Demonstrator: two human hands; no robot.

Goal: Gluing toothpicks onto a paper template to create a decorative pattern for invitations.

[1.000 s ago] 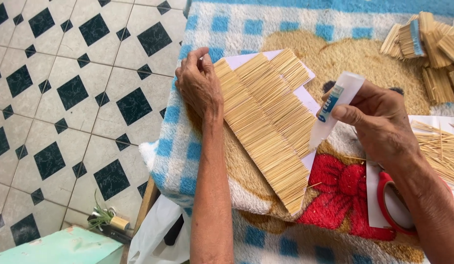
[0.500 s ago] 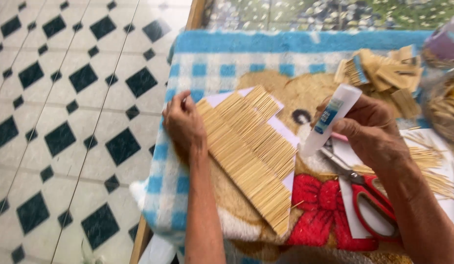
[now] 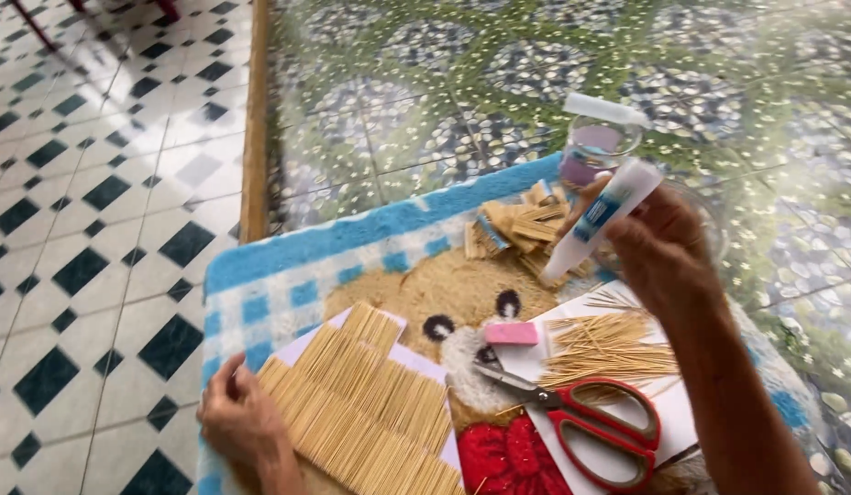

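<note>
My left hand (image 3: 237, 420) rests on the left edge of a stepped panel of glued thin wooden sticks (image 3: 366, 412), which lies on white paper over a blue-and-white checked mat with a bear picture (image 3: 288, 266). My right hand (image 3: 659, 247) is raised over the right side of the mat and grips a white glue tube with a blue label (image 3: 598, 218), nozzle pointing down-left. Loose sticks (image 3: 602, 346) lie on paper below that hand.
Red-handled scissors (image 3: 586, 422) and a small pink eraser (image 3: 511, 333) lie on the mat near the bear's face. Bundles of cut sticks (image 3: 517, 229) sit at the mat's far edge beside a clear cup (image 3: 598, 147). Black-and-white tiled floor (image 3: 95, 202) lies left.
The view has tilted up and away, showing more of the patterned tabletop. My right hand has lifted the glue tube away from the stick panel toward the far right. My left hand stays on the panel.
</note>
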